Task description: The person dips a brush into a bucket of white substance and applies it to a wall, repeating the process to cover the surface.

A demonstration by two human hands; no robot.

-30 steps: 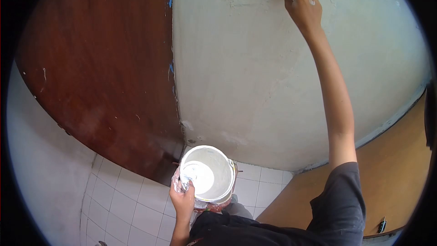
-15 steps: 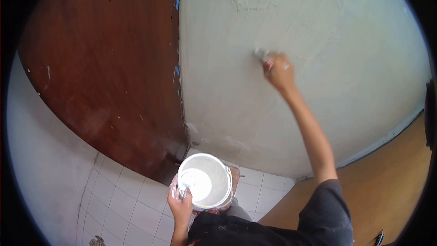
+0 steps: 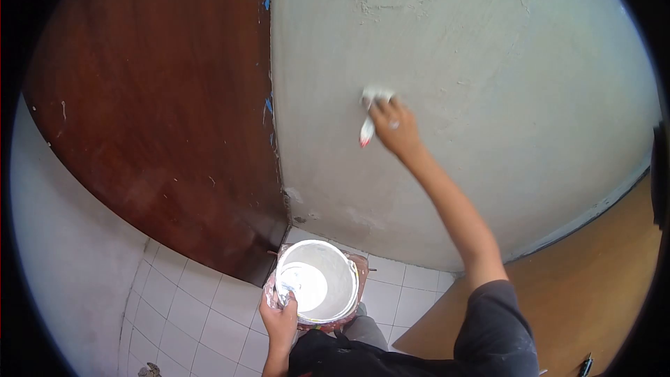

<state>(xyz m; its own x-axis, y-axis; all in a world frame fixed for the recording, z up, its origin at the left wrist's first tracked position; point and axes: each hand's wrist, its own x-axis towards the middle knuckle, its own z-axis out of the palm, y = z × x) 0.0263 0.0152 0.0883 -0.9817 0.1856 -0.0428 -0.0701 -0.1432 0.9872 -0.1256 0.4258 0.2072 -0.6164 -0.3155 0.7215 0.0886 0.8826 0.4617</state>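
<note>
1. The right hand (image 3: 398,129) is closed around a hand tool (image 3: 366,132) at the pale wall (image 3: 433,188), right of the brown door (image 3: 153,132). Its head looks to be against the surface, though blur hides the exact contact.
2. The tool's long axis runs from a broad white head at the far end to a red-tipped handle end, which points near and slightly left, out past the fingers.
3. The right hand is the nearer one; the left hand (image 3: 280,318) is well apart, on the near side and further left.
4. The left hand grips the left rim of an open white bucket (image 3: 338,279); whether its smeared fingers also hold something small, I cannot tell.
5. The bucket contains a white material (image 3: 313,294) and is above a reddish stool (image 3: 361,267).
</note>
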